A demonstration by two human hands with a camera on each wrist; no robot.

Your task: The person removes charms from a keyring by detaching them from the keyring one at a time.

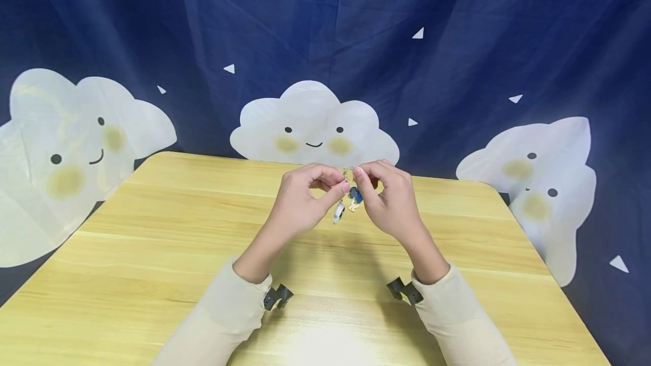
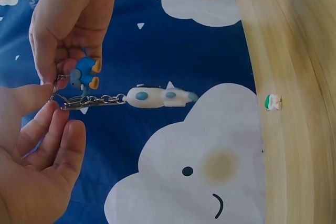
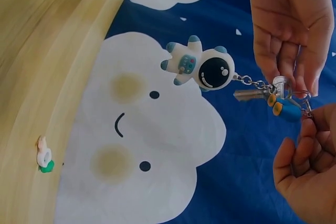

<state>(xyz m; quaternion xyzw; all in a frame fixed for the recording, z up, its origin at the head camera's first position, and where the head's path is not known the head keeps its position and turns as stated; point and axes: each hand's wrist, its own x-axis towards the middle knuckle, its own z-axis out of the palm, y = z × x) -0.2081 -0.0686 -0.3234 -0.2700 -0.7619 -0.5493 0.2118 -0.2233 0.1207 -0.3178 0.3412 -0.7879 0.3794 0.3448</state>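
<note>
Both hands up over the far part of the desk (image 1: 168, 230), fingertips close together at one key ring (image 3: 308, 95). Left hand (image 1: 301, 199): grip narrow, thumb and fingers pinching the key ring next to the key (image 3: 250, 94). Right hand (image 1: 395, 199): grip narrow too, pinching by the short link of the blue figure charm (image 2: 85, 72), just beside the ring. Exact contact point there partly hidden by fingers.

Ring carries all of it: key, blue figure charm with orange feet, and a white astronaut charm (image 3: 202, 66) with dark visor and grey-blue hands and feet. Astronaut hangs on a silver chain (image 3: 253, 82), below the left fingertips in the head view; blue figure hangs below the right ones. Both charms clear of the desk surface, near each other.

On the desk, well apart from the ring, a small green-and-white figure (image 2: 273, 102); wrist views only, detail too small to identify.

Person wears cream sleeves (image 1: 213, 315), with a black wrist camera (image 1: 278, 297) at each cuff. Behind the desk: navy backdrop (image 1: 285, 27) with smiling white clouds (image 1: 310, 109) and small white triangles.
</note>
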